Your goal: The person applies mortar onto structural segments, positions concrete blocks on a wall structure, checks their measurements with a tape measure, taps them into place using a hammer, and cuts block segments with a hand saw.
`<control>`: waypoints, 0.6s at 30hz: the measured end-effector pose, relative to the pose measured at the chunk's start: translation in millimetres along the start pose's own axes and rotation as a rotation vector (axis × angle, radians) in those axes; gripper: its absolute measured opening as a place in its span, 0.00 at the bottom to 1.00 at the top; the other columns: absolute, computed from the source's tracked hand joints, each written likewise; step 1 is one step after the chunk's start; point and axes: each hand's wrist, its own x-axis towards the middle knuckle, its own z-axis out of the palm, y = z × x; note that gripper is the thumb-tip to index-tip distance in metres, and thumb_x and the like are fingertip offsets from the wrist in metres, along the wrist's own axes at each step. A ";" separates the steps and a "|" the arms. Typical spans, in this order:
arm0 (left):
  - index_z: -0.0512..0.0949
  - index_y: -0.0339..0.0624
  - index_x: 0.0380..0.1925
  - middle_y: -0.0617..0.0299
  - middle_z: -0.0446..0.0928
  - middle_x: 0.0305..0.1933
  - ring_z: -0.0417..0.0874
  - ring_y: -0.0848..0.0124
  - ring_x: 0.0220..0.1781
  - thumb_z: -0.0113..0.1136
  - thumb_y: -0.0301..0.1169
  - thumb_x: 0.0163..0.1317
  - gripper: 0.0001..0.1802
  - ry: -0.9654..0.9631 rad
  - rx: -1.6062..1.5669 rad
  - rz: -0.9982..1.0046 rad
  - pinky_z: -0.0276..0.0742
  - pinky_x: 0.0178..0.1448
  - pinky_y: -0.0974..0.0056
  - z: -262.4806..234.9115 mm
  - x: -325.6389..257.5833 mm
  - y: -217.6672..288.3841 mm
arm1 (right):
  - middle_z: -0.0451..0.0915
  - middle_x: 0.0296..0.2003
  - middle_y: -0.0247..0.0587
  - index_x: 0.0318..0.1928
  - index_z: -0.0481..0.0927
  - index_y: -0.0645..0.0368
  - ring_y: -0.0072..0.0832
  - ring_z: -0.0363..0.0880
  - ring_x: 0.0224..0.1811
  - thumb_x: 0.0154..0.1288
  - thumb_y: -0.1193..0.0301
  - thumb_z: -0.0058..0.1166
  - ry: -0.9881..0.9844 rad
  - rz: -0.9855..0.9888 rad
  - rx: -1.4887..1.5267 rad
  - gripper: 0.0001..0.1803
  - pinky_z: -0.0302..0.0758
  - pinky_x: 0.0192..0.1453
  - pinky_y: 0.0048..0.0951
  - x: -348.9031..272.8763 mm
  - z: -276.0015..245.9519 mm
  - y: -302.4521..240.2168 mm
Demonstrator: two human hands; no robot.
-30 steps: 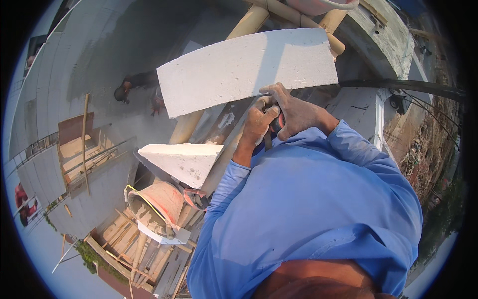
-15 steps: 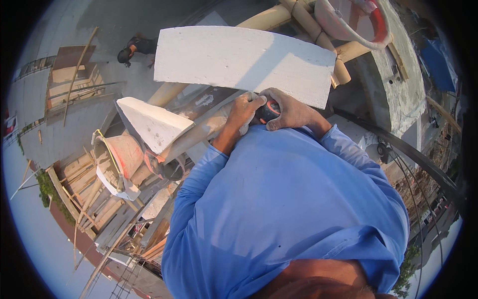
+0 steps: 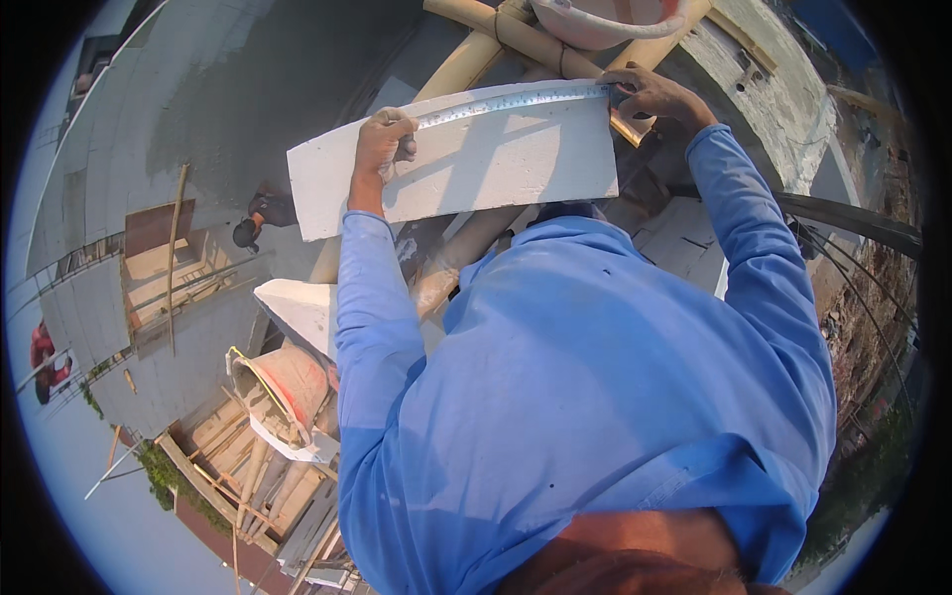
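A white rectangular block (image 3: 496,169) lies across bamboo poles in front of me. A metal tape measure (image 3: 516,101) is stretched along its far edge. My left hand (image 3: 382,144) pinches one end of the tape against the block's left part. At the block's right corner, my right hand (image 3: 654,94) holds the other end of the tape. My blue sleeves and shirt fill the lower middle of the view.
Bamboo poles (image 3: 476,50) are lashed together under a pale bucket (image 3: 605,20). An orange bucket (image 3: 288,382) and a white block piece (image 3: 297,307) sit lower left. A person (image 3: 260,213) stands far below, another in red (image 3: 42,355) at far left. Dark bars (image 3: 853,223) curve on the right.
My hands, which were together on a small dark object at the block's near edge, have spread apart and drawn the tape along the block. The view has shifted.
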 end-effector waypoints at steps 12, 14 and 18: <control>0.83 0.43 0.37 0.46 0.82 0.36 0.83 0.55 0.41 0.56 0.35 0.55 0.13 0.139 1.047 0.218 0.76 0.48 0.58 -31.3 43.3 -1.7 | 0.68 0.27 0.34 0.42 0.75 0.60 0.29 0.69 0.30 0.34 0.70 0.55 0.122 -0.043 0.002 0.26 0.65 0.32 0.29 20.8 0.2 29.5; 0.83 0.43 0.37 0.46 0.81 0.38 0.82 0.53 0.45 0.56 0.36 0.56 0.13 0.155 1.069 0.249 0.75 0.51 0.57 -30.6 42.9 -3.9 | 0.68 0.27 0.35 0.41 0.75 0.60 0.30 0.69 0.30 0.34 0.70 0.55 0.131 -0.024 0.011 0.25 0.65 0.32 0.29 14.1 0.2 21.1; 0.82 0.43 0.37 0.47 0.81 0.39 0.82 0.52 0.45 0.56 0.37 0.57 0.13 0.156 1.113 0.280 0.74 0.51 0.56 -32.0 45.1 -5.9 | 0.70 0.28 0.36 0.39 0.75 0.59 0.31 0.71 0.31 0.35 0.70 0.55 0.115 -0.023 -0.026 0.23 0.65 0.32 0.30 13.4 -0.8 17.4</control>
